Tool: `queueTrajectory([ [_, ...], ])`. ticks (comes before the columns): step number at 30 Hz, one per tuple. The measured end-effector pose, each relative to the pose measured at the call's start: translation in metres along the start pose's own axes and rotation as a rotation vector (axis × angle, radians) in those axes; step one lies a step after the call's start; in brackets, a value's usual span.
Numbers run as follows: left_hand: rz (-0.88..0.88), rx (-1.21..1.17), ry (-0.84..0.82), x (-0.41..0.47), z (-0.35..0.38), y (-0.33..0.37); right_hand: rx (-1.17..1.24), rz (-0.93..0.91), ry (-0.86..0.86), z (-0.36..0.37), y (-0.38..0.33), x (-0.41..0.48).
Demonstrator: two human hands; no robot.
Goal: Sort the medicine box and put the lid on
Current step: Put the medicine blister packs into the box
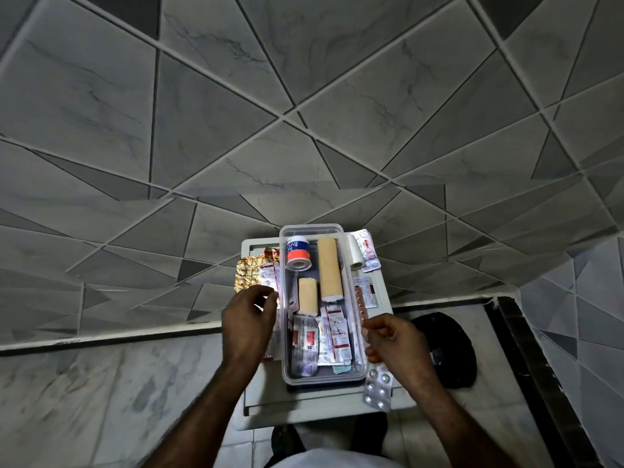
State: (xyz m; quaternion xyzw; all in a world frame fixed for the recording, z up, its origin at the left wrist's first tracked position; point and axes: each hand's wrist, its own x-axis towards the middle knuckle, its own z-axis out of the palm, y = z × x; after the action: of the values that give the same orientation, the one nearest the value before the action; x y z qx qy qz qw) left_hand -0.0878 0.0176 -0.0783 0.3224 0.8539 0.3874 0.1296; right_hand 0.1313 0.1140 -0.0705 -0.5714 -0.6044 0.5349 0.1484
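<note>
A clear plastic medicine box (358, 373) stands open on a small white stool (381, 405). Inside lie an adhesive tape roll (296, 254), a long beige bandage (330, 269), a short beige bandage (308, 296) and several pill strips (332, 339). My left hand (248, 320) hovers at the box's left wall, fingers curled, over strips lying outside. My right hand (393, 342) pinches the near end of a copper-coloured pill strip (360, 300) at the box's right wall. No lid is visible.
Left of the box lie a gold foil strip (248, 273) and a red-white strip (270, 273). On the right lie a white tape roll (357, 253), pink pill blisters (369, 253) and a silver blister (378, 388). A black round object (452, 352) sits on the floor.
</note>
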Motion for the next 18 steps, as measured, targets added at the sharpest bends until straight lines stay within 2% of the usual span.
queueTrajectory([
  [4,-0.099,-0.031,0.026,0.000,-0.007,-0.022,0.015,0.000,-0.010,-0.001,0.001,0.002],
  [9,-0.167,0.071,-0.018,-0.005,-0.002,-0.052,-0.037,-0.006,0.013,-0.004,0.006,0.005],
  [18,-0.235,0.181,-0.207,-0.022,0.007,-0.068,-0.494,-0.035,0.023,-0.011,0.040,0.003],
])
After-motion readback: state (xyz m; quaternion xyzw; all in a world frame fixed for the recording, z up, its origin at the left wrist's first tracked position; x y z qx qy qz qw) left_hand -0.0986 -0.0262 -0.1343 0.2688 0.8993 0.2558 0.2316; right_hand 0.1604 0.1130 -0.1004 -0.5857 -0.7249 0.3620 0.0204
